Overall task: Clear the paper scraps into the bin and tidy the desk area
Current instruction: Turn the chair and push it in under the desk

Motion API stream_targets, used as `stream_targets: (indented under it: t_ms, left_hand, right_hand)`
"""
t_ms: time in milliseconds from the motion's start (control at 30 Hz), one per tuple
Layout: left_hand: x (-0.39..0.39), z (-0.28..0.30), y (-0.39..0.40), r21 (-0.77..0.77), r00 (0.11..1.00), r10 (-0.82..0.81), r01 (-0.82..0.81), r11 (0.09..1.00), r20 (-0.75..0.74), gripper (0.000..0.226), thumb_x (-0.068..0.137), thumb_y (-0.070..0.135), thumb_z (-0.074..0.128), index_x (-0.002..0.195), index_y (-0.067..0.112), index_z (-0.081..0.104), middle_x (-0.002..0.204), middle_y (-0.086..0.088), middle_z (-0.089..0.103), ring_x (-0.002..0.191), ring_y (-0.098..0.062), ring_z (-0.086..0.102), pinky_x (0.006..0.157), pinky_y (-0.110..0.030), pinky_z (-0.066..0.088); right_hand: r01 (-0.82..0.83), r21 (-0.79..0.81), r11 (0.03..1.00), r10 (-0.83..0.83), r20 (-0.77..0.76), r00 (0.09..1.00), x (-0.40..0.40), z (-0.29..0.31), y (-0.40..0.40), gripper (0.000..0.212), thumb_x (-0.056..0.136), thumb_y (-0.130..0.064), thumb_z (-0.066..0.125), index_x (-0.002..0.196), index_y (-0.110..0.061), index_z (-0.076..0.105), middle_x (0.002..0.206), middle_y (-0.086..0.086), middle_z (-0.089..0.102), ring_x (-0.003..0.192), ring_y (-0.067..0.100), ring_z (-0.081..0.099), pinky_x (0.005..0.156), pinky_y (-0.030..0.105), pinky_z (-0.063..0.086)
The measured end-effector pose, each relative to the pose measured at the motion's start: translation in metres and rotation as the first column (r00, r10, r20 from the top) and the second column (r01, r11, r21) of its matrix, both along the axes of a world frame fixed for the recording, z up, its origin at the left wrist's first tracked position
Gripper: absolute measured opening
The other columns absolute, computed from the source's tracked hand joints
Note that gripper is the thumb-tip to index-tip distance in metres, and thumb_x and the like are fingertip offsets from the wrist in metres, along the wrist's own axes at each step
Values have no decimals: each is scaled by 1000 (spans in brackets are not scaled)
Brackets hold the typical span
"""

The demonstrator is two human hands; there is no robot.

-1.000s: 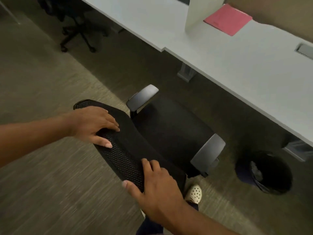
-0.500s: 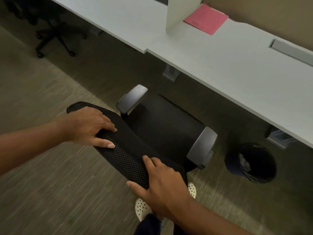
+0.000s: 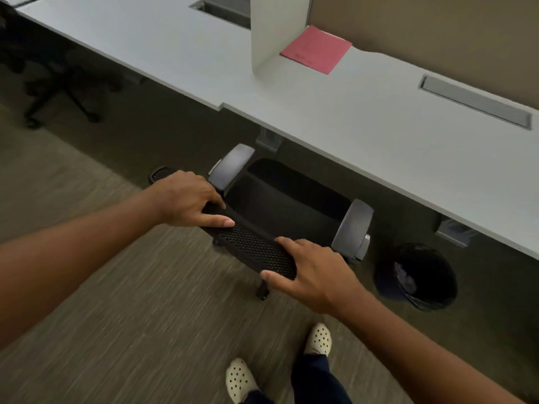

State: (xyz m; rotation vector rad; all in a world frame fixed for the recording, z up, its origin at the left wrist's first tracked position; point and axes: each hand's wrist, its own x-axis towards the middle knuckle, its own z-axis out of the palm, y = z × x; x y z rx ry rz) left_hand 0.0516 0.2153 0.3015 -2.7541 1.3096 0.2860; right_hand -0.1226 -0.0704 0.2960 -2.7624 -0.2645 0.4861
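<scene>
Below the desk edge, the chair (image 3: 288, 205) is seen with its seat already partly under the desk (image 3: 335, 121), and its mesh backrest top (image 3: 256, 249) is gripped by 2 hands. The left hand (image 3: 186, 199) is laid over the far-left end of the backrest, fingers curled over the front edge and held close together, the thumb stretched along the mesh. The right hand (image 3: 315, 272) is set on the near-right end, fingers draped over the top and slightly spread, the thumb pressed against the rear face.

The long axis of the backrest is judged to run from upper left to lower right, roughly parallel to the desk edge. The opening under the desk lies directly beyond the fingers, up and to the right in the head view, so a straight push square to that axis is what the coming move appears to call for. Neither hand is clearly nearer the desk; an even push from both would keep the chair from swinging.

The bin (image 3: 420, 275) stands on the carpet just right of the chair, near the right armrest (image 3: 353, 225) but apart from it; pale contents can be made out inside it, though not identified. No scraps are seen on the desk; only a pink folder (image 3: 316, 49) lies beside the white divider (image 3: 277, 33).
</scene>
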Motion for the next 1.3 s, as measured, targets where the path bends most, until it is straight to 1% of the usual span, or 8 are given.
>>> stream_targets:
  t_ms: [300,400,533,667,833,900,1067,1300]
  left_hand:
    - [50,8,-78,5,1000,-4,4,1000,22,102,78,100,8,119,38,78,99,9,79,88,-15,72,74,-37,59]
    - [63,8,-108,-13,997,23,-22,1000,68,106,76,102,6,116,38,79,90,9,76,83,-16,71,65,-33,47]
    - [84,7,-148,-39,998,35,-33,999,53,108,77,103,4,113,36,81,70,16,57,64,-7,55,57,-30,34]
    - [108,0,-184,-70,996,41,-36,997,85,102,78,104,9,110,38,81,81,10,73,76,-17,69,62,-34,46]
    - [144,-7,-225,-101,995,75,-69,993,60,103,74,107,14,111,38,81,91,8,80,86,-18,74,73,-38,56]
    - [156,-7,-239,-96,996,78,-73,993,45,102,75,106,16,111,37,81,88,9,79,83,-15,72,73,-38,56]
    - [181,-9,-266,-135,997,71,-66,989,35,96,78,104,21,102,36,83,64,12,69,61,-2,60,57,-29,44]
    - [202,-5,-297,-115,999,17,-12,993,45,103,78,104,14,85,25,80,69,4,73,66,-12,65,69,-35,57]
  right_hand:
    - [55,-4,998,-55,33,998,51,9,-67,95,77,-96,32,152,-39,44,126,-8,67,106,14,65,87,40,57]
    - [59,-14,998,-58,41,997,69,10,-99,95,77,-97,33,151,-39,47,126,-10,67,108,13,65,87,39,55]
    - [42,-3,999,-42,20,999,97,11,-143,92,78,-96,34,150,-41,47,126,-12,67,109,11,63,89,41,55]
    - [35,3,999,-35,38,999,121,12,-183,84,80,-93,39,147,-43,49,123,-16,67,107,9,63,84,36,53]
    - [43,52,998,-44,32,999,152,17,-224,81,82,-89,45,147,-41,51,129,-16,68,113,10,63,91,39,52]
    - [39,61,997,-41,45,998,162,19,-238,77,83,-86,48,145,-40,54,127,-14,69,109,11,64,90,39,53]
    - [87,58,994,-90,54,994,181,14,-264,77,81,-86,50,145,-44,52,119,-15,73,100,9,66,86,36,54]
    - [108,5,994,-108,54,993,200,15,-294,81,83,-88,45,149,-41,50,134,-15,67,113,10,62,92,34,51]
